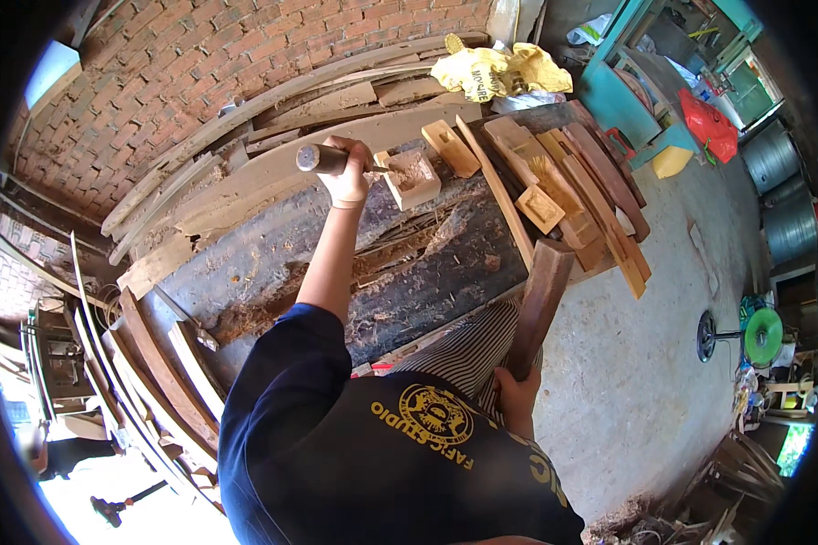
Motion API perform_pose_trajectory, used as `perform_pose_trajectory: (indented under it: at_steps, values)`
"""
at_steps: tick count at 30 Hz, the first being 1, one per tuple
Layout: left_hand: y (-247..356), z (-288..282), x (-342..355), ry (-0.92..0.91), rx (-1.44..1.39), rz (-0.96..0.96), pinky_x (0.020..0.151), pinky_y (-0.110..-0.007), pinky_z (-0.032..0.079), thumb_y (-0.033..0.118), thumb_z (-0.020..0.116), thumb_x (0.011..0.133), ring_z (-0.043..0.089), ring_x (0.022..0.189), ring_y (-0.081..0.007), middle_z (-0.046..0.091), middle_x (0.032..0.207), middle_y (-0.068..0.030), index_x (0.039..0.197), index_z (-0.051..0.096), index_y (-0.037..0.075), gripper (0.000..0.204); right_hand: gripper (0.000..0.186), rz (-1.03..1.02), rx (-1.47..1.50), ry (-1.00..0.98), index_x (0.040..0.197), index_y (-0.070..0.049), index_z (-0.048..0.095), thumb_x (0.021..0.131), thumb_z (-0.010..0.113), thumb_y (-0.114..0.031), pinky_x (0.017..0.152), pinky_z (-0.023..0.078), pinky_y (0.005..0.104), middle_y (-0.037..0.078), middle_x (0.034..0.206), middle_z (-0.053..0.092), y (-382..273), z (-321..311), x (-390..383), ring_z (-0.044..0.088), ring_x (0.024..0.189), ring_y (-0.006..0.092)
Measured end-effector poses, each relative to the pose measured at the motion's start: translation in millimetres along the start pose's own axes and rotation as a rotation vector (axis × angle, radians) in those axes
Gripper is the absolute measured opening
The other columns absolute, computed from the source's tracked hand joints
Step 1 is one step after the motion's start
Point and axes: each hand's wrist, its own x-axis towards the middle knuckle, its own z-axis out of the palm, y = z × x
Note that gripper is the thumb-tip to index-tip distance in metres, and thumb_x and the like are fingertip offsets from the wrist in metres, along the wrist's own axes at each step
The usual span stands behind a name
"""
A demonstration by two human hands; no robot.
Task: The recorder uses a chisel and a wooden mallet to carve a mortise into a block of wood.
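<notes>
My left hand [348, 182] is wrapped round a chisel [320, 159] with a thick dark handle whose butt points left. The chisel's blade reaches right to the rim of a pale wooden block [418, 193]. A hollow is cut in the top of this block, with shavings inside. In my right hand [518, 397], low beside my striped trouser leg, is a heavy squared wooden mallet [543, 291]. Its grip end is in my fingers, and its thick end points up and away, apart from the chisel. The block rests on a dark, rough timber slab [409, 309] strewn with chips.
Right of the block lie a notched wood piece [452, 150], a long thin strip [498, 195], a small hollowed block [540, 209] and several planks [600, 209]. A yellow sack [500, 73] sits at the back. Long boards [273, 168] line the brick wall [173, 82]. A green fan [762, 336] stands far right.
</notes>
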Motion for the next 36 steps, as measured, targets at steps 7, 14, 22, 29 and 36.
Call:
perform_pose_trajectory:
  at_steps: [7,14,22,29,36]
  values:
    - [9,19,5,0.127,0.059,-0.139,0.057,-0.029,0.043,0.005,0.060,0.084,0.049,0.061,-0.0151,0.052,0.076,-0.0061,0.094,0.044,0.009,0.019,0.015,-0.022,-0.014,-0.004,0.080,0.003,0.055,0.072,0.067,-0.003,0.043,0.042,0.0268,0.006,0.059,0.057,9,-3,6,0.053,0.045,0.0141]
    - [7,23,8,0.091,0.094,-0.299,0.084,-0.026,0.039,0.015,0.064,0.088,0.046,0.091,-0.0108,0.050,0.103,-0.0036,0.123,0.040,0.006,0.044,0.022,-0.019,-0.032,0.002,0.084,0.002,0.057,0.071,0.070,-0.009,0.045,0.041,0.0266,0.003,0.058,0.055,4,-1,1,0.053,0.048,0.0111]
    - [0,29,36,0.030,0.349,-0.208,0.052,-0.026,0.047,0.013,0.070,0.084,0.061,0.057,-0.0146,0.060,0.069,-0.0054,0.098,0.042,0.006,0.032,0.022,-0.003,-0.022,-0.038,0.087,0.001,0.057,0.072,0.069,-0.008,0.047,0.041,0.0256,0.003,0.062,0.056,2,-5,-1,0.052,0.050,0.0101]
    - [-11,40,47,0.008,0.393,-0.179,0.042,-0.024,0.040,0.010,0.068,0.084,0.050,0.046,-0.0096,0.053,0.060,-0.0013,0.091,0.040,0.008,0.030,0.021,-0.025,-0.032,-0.051,0.087,0.002,0.057,0.072,0.069,-0.008,0.047,0.042,0.0260,0.002,0.061,0.056,1,-5,0,0.053,0.050,0.0100]
    - [-15,39,49,0.030,0.416,-0.157,0.043,-0.024,0.041,0.010,0.068,0.083,0.051,0.047,-0.0094,0.053,0.060,-0.0011,0.091,0.041,0.008,0.028,0.023,-0.038,-0.059,-0.051,0.087,0.003,0.058,0.073,0.069,-0.012,0.047,0.042,0.0270,0.004,0.062,0.057,-5,-4,4,0.054,0.050,0.0110]
